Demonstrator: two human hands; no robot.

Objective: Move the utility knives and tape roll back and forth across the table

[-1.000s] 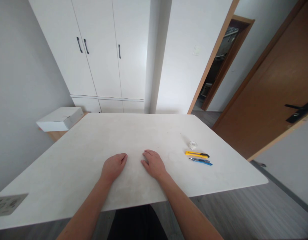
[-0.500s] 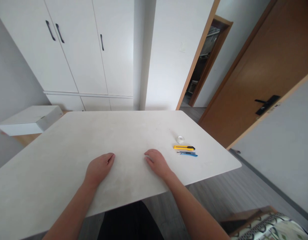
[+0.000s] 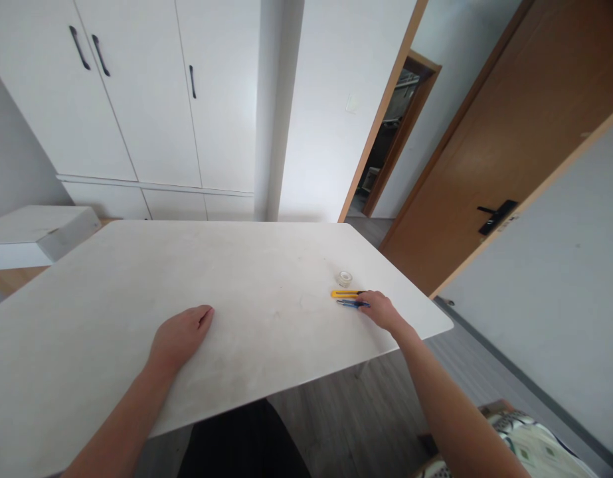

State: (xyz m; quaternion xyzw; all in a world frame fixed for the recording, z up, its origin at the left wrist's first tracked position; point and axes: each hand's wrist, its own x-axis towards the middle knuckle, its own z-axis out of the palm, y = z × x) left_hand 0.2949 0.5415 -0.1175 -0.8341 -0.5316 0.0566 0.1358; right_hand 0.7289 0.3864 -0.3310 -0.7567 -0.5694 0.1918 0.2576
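My left hand (image 3: pixel 179 335) lies flat, palm down, on the white table (image 3: pixel 266 265), holding nothing. My right hand (image 3: pixel 382 311) is stretched out to the table's right side. Its fingers cover the right ends of a yellow utility knife (image 3: pixel 343 293) and a blue utility knife (image 3: pixel 349 303), which lie side by side on the tabletop. Whether the fingers grip either knife is hidden. A small roll of clear tape (image 3: pixel 344 278) sits just beyond the yellow knife.
A white box (image 3: pixel 34 232) rests on a low wooden stand left of the table. White wardrobe doors (image 3: pixel 137 99) fill the far wall. A brown door (image 3: pixel 485 153) stands open at right, and patterned fabric (image 3: pixel 540 448) shows at the bottom right.
My right hand has slid right from the table's middle to the two knives. My left hand has stayed flat. The view has turned to the right.
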